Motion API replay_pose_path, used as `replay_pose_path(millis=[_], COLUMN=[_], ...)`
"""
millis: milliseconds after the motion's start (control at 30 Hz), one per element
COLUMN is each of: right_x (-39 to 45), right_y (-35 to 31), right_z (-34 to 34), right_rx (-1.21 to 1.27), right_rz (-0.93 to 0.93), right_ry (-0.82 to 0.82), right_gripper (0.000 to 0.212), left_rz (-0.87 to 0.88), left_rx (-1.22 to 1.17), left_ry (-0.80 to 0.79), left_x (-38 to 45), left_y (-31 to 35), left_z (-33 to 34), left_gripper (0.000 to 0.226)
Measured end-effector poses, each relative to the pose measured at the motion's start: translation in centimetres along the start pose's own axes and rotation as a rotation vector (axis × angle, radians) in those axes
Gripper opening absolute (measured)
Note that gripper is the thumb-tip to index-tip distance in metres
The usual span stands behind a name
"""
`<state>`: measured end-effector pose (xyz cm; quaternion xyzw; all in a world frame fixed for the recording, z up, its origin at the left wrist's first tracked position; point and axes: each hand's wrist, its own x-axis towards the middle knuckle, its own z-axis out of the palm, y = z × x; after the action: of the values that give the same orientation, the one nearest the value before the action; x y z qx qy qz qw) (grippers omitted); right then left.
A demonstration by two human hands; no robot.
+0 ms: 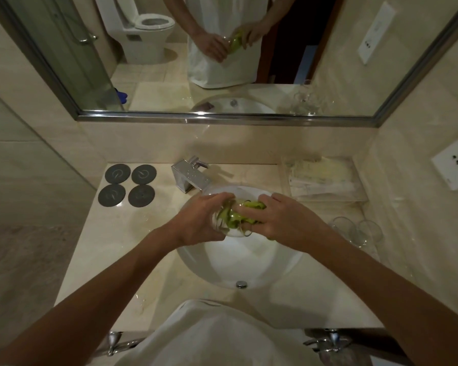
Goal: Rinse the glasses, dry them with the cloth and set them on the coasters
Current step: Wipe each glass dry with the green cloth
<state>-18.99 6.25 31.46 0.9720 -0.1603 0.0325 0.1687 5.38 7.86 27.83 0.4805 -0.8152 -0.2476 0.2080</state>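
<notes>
The left hand (196, 220) grips a clear glass (229, 220) from its left side, with the fingers curled around the wall, and holds it above the white sink (249, 262). The right hand (280, 220) grasps a green cloth (245, 210) and pushes part of it into the glass, so the cloth shows through the clear wall; the rest of the cloth is bunched under the fingers. Both hands are close together over the back half of the sink. Just behind them stands the chrome tap (191, 177), with drops of water on it. On the surface (122, 233) to the left, near the wall, four dark round coasters (128, 184) lie in a square, two by two, and nothing stands on them. To the right of the sink, near the side wall, two other glasses (354, 231) stand just beside each other on the surface. Behind them lies a clear tray (325, 178) with some pale packets inside. The mirror (222, 54) above the surface shows the same hands, the cloth and a toilet behind the person.
</notes>
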Motion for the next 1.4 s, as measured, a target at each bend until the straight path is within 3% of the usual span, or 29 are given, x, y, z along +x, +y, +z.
replay_pose_path(millis=[67,100,167,233,333,433,533,700,800,933,1067,1133,1200,1300,1400], right_x=[0.0,0.0,0.2,0.6,1.5,2.3,2.7,3.8,4.2,3.7,2.8,2.4,2.1,1.8,2.1], right_y=[-0.2,-0.7,-2.2,-4.1,-5.1,-4.3,-4.2,-5.1,-5.6,-5.9,-4.4,-4.1,-4.0,-3.9,-3.7], right_z=[0.7,1.0,1.8,2.2,1.7,0.5,-1.1,-1.9,-1.8,-0.9,-0.2,-0.1,0.4,1.3,1.5], right_rx=[-0.041,-0.018,0.152,0.500,1.106,1.558,1.922,2.318,2.264,1.903,1.086,0.587,0.243,0.208,0.524], right_rz=[-0.023,0.009,0.164,0.385,0.690,0.911,0.974,1.146,1.152,0.981,0.649,0.428,0.292,0.327,0.424], right_ry=[0.052,0.043,0.026,-0.092,-0.166,-0.206,-0.127,0.164,0.212,-0.055,-0.345,-0.330,-0.281,-0.261,-0.324], right_gripper=[0.045,0.037,0.049,0.061,0.063,0.065,0.056,0.049,0.051,0.063,0.073,0.068,0.067,0.082,0.086], left_rz=[-0.013,-0.014,-0.010,-0.004,0.028,0.075,0.119,0.079,-0.003,0.032,0.122,0.108,0.059,-0.007,0.005], left_rx=[-0.078,-0.102,-0.089,-0.033,0.055,0.182,0.329,0.411,0.330,0.269,0.281,0.260,0.216,0.130,0.120], left_ry=[-0.073,-0.097,-0.096,-0.056,0.034,0.131,0.214,0.322,0.350,0.328,0.215,0.166,0.135,0.123,0.088], left_x=[0.1,0.1,0.0,-0.1,-0.3,-0.4,-0.4,-0.6,-0.9,-1.0,-0.9,-0.9,-1.0,-0.8,-0.5], left_y=[0.3,0.4,0.3,0.2,0.1,0.6,1.0,0.9,1.0,0.7,0.8,0.8,0.8,0.8,0.9], left_z=[-0.3,-0.4,-0.6,-0.5,-0.1,0.4,0.8,1.6,2.5,2.2,1.4,1.4,1.3,0.5,-0.2], left_gripper=[0.077,0.074,0.071,0.070,0.071,0.075,0.075,0.075,0.073,0.070,0.075,0.076,0.077,0.076,0.076])
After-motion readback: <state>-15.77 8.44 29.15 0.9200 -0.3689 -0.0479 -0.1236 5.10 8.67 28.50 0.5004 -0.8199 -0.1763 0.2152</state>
